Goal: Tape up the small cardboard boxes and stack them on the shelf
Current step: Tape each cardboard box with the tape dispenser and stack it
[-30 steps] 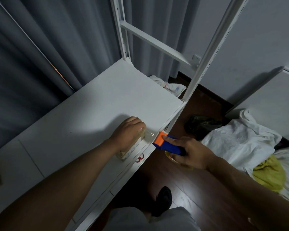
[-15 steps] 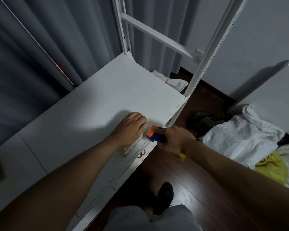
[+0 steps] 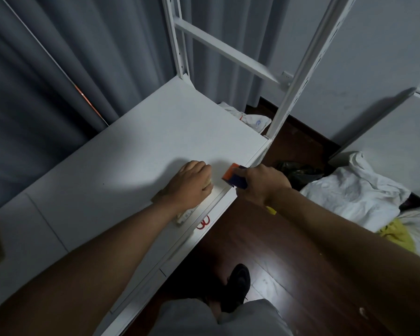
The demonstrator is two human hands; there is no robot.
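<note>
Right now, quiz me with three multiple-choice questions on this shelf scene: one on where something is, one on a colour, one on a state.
1. Where is the small cardboard box?
A. on the floor
B. on the white shelf board, near its front edge
C. on the white cloth heap

2. What colours is the tape dispenser?
A. green and black
B. all white
C. orange and blue

3. What is the left hand doing?
A. pressing down on the box
B. hanging idle
C. gripping the shelf post

Answers:
1 B, the box sits by the board's front lip.
2 C, its orange head and blue body show in the right hand.
3 A, the palm covers the box top.
</note>
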